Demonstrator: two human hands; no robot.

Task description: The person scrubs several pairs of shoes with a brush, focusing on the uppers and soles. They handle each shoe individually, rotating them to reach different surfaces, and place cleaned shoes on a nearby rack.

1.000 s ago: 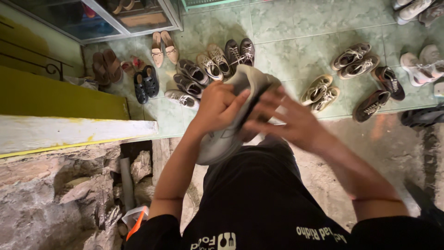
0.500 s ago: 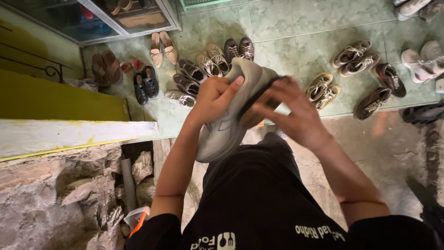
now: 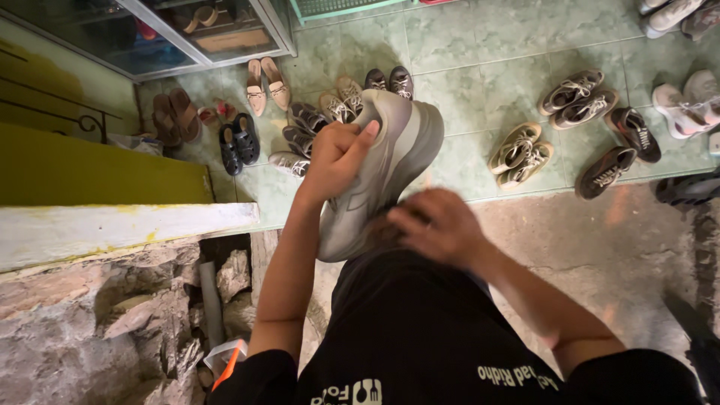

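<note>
- The left hand (image 3: 339, 156) is closed around the side of a grey sneaker (image 3: 382, 169), fingers wrapped over the upper and the thumb pointing up along it.
- The grey sneaker is held in the air in front of the person's body, above the black-clothed lap, its thick pale sole turned to the right and its toe end pointing away toward the tiled floor (image 3: 465, 45).
- The right hand (image 3: 439, 225) sits low at the heel end of the sneaker, blurred; its fingers are curled, and whether they are gripping the shoe or only touching it cannot be told.
- On the green tiled floor beyond the sneaker lie many shoes in pairs: tan sandals (image 3: 268, 84), brown sandals (image 3: 175, 114), dark sandals (image 3: 238, 141), and a cluster of low sneakers (image 3: 330, 112) just behind the left hand.
- To the right, well apart from the hands, lie a pair of beige sneakers (image 3: 521, 154) and a pair of dark sneakers (image 3: 622, 150).
- At the left run a yellow wall (image 3: 90, 169) and a white ledge (image 3: 112, 229) over rough stone.
</note>
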